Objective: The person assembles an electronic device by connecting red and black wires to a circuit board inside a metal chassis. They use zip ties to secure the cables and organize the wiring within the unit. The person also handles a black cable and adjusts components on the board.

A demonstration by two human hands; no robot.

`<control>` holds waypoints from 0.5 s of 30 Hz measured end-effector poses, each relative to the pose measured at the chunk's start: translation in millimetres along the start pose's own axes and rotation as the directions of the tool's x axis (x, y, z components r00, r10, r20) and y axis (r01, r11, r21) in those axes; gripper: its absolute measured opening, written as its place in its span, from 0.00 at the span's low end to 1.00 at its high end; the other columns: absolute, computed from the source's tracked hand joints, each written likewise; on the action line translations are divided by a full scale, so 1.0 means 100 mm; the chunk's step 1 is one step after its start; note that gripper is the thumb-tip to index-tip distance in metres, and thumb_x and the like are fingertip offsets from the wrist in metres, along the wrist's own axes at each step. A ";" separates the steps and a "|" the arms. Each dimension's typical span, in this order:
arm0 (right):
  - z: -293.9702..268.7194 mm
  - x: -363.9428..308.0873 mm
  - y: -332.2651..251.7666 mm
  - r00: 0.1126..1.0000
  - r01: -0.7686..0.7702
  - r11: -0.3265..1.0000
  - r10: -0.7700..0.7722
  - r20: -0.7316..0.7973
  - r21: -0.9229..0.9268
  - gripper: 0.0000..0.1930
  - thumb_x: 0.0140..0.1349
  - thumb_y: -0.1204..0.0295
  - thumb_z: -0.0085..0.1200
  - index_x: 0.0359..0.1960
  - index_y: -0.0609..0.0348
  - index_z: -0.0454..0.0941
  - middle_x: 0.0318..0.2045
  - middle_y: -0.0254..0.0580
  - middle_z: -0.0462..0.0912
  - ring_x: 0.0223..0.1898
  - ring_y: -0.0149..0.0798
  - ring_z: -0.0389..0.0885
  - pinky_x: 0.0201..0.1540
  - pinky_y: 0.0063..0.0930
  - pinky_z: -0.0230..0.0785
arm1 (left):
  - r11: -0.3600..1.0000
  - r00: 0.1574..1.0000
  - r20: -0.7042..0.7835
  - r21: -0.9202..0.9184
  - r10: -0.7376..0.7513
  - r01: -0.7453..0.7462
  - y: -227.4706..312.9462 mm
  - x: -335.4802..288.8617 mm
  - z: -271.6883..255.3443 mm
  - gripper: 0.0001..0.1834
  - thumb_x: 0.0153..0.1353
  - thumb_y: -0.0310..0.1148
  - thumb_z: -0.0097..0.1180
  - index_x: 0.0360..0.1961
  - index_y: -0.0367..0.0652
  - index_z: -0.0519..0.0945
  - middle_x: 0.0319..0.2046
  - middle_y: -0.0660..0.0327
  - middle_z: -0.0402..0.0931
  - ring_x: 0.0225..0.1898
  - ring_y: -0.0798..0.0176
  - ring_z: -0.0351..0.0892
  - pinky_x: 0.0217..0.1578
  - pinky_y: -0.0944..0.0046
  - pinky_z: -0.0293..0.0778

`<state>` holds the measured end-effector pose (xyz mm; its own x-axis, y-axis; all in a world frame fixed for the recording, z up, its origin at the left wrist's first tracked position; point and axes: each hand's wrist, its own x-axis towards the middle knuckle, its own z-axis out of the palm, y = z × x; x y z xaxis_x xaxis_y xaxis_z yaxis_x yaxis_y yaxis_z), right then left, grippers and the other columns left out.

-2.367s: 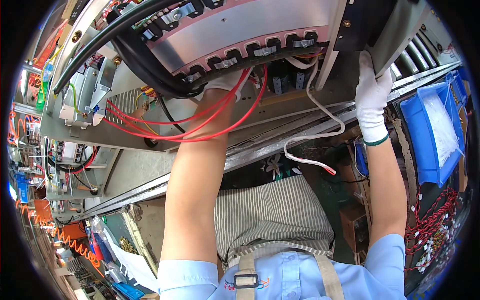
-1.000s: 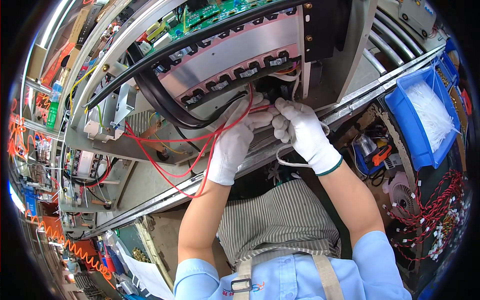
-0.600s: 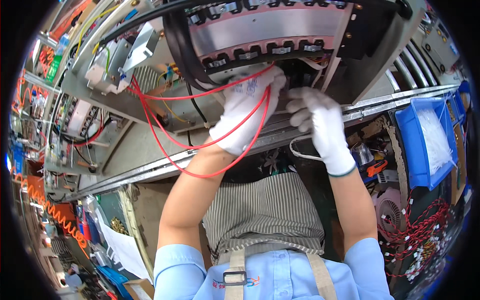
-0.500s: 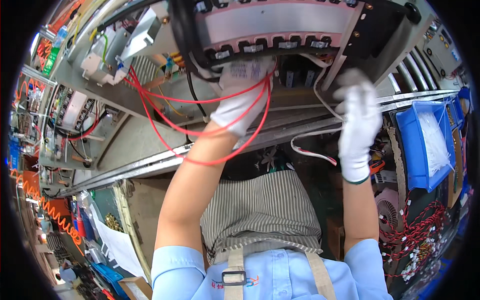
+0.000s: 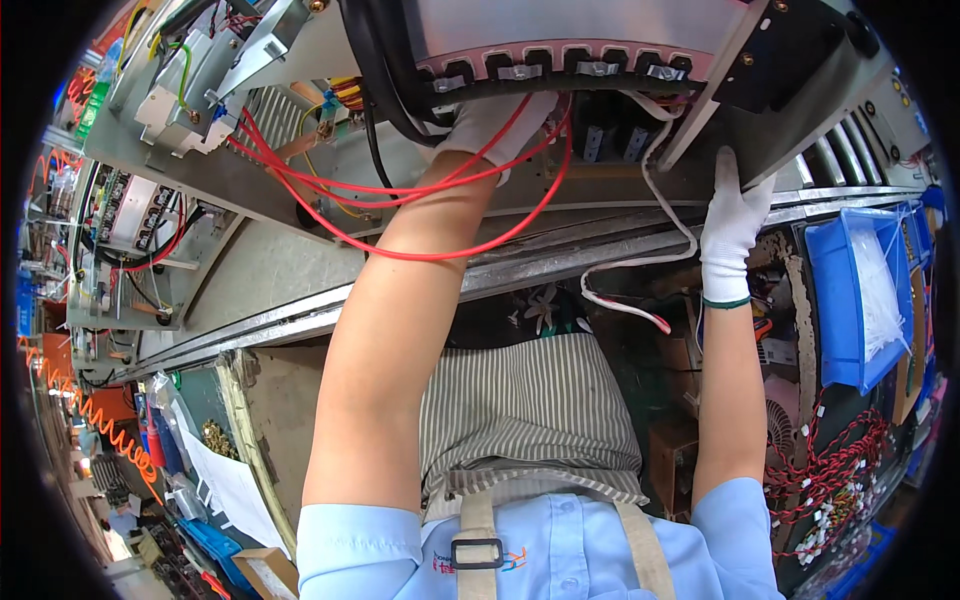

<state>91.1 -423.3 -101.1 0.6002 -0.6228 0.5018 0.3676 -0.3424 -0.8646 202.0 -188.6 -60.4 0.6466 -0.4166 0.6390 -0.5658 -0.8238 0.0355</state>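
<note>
My left hand [image 5: 493, 125], in a white glove, reaches into the metal equipment housing [image 5: 290, 205] beneath a circuit board [image 5: 560, 90]. Its fingers are out of sight under the board. Red wires [image 5: 440, 255] loop across my left wrist and forearm, running from the left part of the housing to the space beside that hand. On the right, my white-gloved right hand [image 5: 735, 215] grips the lower edge of the housing's side panel [image 5: 775, 150], thumb on the inner face and the other fingers partly hidden behind it. A white cable [image 5: 690, 225] hangs down left of this hand, its tip red.
Thick black cables [image 5: 375, 70] hang near my left hand. The housing rests on a metal-edged conveyor with rollers [image 5: 825, 160]. At right stands a blue bin [image 5: 835, 300] of white strips, with bundled red-and-black wires [image 5: 840, 470] below. Another wired unit [image 5: 140, 220] is at far left.
My left hand has gone deeper under the board. The right hand has moved from beside the white cable onto the panel edge. The red loops sit higher on my forearm.
</note>
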 end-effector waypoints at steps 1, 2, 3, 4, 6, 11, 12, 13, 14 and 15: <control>0.00 0.00 0.01 0.999 -0.032 0.999 0.032 0.001 0.012 0.23 0.64 0.76 0.56 0.60 0.69 0.67 0.52 0.45 0.78 0.51 0.36 0.75 0.60 0.28 0.62 | 1.000 1.000 0.005 -0.007 0.001 -0.001 -0.01 0.04 0.01 0.21 0.65 0.42 0.47 0.55 0.45 0.74 0.54 0.54 0.74 0.55 0.53 0.73 0.54 0.56 0.69; 0.02 -0.02 0.00 1.000 -0.021 0.999 0.022 -0.007 0.034 0.21 0.64 0.77 0.54 0.59 0.69 0.68 0.51 0.44 0.78 0.50 0.34 0.75 0.59 0.27 0.62 | 1.000 1.000 0.001 -0.016 0.002 -0.002 -0.02 0.06 0.01 0.21 0.65 0.42 0.47 0.55 0.46 0.74 0.54 0.54 0.74 0.55 0.53 0.73 0.54 0.56 0.69; 0.03 -0.02 0.01 1.000 -0.019 0.998 0.019 -0.005 0.055 0.21 0.64 0.78 0.54 0.59 0.69 0.68 0.51 0.44 0.78 0.50 0.34 0.75 0.59 0.27 0.63 | 1.000 1.000 -0.002 -0.027 0.005 -0.005 -0.03 0.08 0.01 0.21 0.65 0.42 0.47 0.55 0.46 0.74 0.54 0.54 0.74 0.55 0.53 0.73 0.54 0.56 0.69; 0.04 -0.03 0.02 1.000 -0.018 0.997 0.019 -0.004 0.076 0.21 0.64 0.78 0.54 0.58 0.69 0.68 0.51 0.44 0.78 0.50 0.34 0.75 0.59 0.27 0.63 | 0.999 1.000 -0.003 -0.035 0.006 -0.006 -0.03 0.09 0.00 0.21 0.65 0.43 0.47 0.55 0.46 0.74 0.54 0.54 0.74 0.55 0.53 0.73 0.55 0.56 0.69; 0.03 -0.02 0.03 0.999 -0.031 0.995 0.032 -0.004 0.090 0.21 0.64 0.78 0.55 0.58 0.69 0.68 0.51 0.43 0.79 0.49 0.34 0.75 0.58 0.26 0.63 | 0.998 1.000 -0.005 -0.057 0.013 -0.013 -0.04 0.07 -0.02 0.21 0.66 0.43 0.47 0.55 0.46 0.74 0.54 0.54 0.74 0.55 0.53 0.73 0.55 0.56 0.68; 0.03 -0.03 0.02 0.998 -0.058 0.997 0.058 0.000 0.056 0.19 0.63 0.79 0.55 0.56 0.70 0.69 0.49 0.43 0.79 0.48 0.33 0.75 0.57 0.26 0.63 | 0.993 1.000 -0.006 -0.113 0.027 -0.028 -0.06 -0.01 -0.08 0.21 0.66 0.44 0.47 0.56 0.46 0.74 0.54 0.54 0.74 0.55 0.53 0.72 0.55 0.56 0.68; 0.03 -0.03 0.04 0.998 -0.060 0.996 0.061 -0.007 0.066 0.19 0.63 0.79 0.55 0.56 0.69 0.70 0.49 0.43 0.79 0.48 0.33 0.75 0.57 0.26 0.64 | 0.992 0.999 -0.001 -0.122 0.036 -0.036 -0.05 -0.01 -0.07 0.21 0.66 0.44 0.47 0.56 0.47 0.74 0.54 0.54 0.74 0.55 0.53 0.72 0.55 0.56 0.68; 0.03 -0.02 0.06 0.998 -0.061 0.995 0.062 -0.012 0.078 0.19 0.63 0.79 0.55 0.55 0.69 0.70 0.49 0.42 0.79 0.48 0.33 0.75 0.57 0.26 0.64 | 0.991 0.999 0.001 -0.132 0.033 -0.033 -0.05 -0.04 -0.08 0.21 0.66 0.44 0.47 0.56 0.47 0.74 0.54 0.54 0.74 0.55 0.53 0.72 0.55 0.56 0.68; 0.03 -0.02 0.08 0.998 -0.062 0.994 0.063 -0.016 0.089 0.18 0.63 0.79 0.55 0.55 0.69 0.70 0.49 0.42 0.79 0.48 0.33 0.75 0.57 0.26 0.64 | 0.989 0.999 0.000 -0.140 0.037 -0.036 -0.05 -0.06 -0.10 0.21 0.66 0.44 0.47 0.56 0.47 0.74 0.54 0.54 0.74 0.55 0.53 0.72 0.55 0.56 0.68; 0.02 -0.02 0.08 0.999 -0.048 0.996 0.049 -0.009 0.074 0.19 0.62 0.79 0.55 0.55 0.68 0.70 0.48 0.43 0.79 0.47 0.34 0.76 0.55 0.26 0.65 | 0.988 0.999 0.005 -0.148 0.043 -0.042 -0.04 -0.07 -0.10 0.21 0.66 0.44 0.47 0.56 0.47 0.74 0.54 0.54 0.74 0.55 0.53 0.72 0.55 0.57 0.67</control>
<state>94.8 -423.5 -109.2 0.6109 -0.6454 0.4585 0.3900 -0.2587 -0.8837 194.6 -178.3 -57.1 0.6241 -0.4540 0.6360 -0.6622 -0.7393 0.1220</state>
